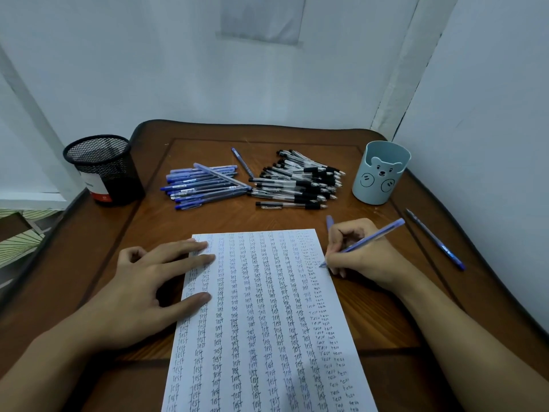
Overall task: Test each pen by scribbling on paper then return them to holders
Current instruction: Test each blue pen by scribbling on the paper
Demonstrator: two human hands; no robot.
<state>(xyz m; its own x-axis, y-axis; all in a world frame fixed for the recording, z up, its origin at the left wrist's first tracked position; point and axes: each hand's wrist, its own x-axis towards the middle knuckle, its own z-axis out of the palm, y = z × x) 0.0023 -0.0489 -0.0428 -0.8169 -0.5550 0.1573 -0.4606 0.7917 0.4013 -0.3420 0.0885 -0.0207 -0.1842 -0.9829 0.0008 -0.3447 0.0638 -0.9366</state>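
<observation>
While your right hand (pixel 356 257) pinches a blue pen (pixel 371 237), tip down at the right edge of the paper (pixel 261 307) mid-frame, your left hand (pixel 148 281) lies flat, fingers straight, pinning the sheet's left edge. Rows of "test" nearly fill the page. But look above it: blue pens (pixel 205 182) and black-grip pens (pixel 300 179) sit piled on the surface (pixel 89 248). The mesh holder (pixel 101 171) upper left and bear holder (pixel 380 173) upper right show no pens, so the returning looks barely begun.

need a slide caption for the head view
Right hand writes with a blue pen on paper pressed flat by the left hand.
</observation>
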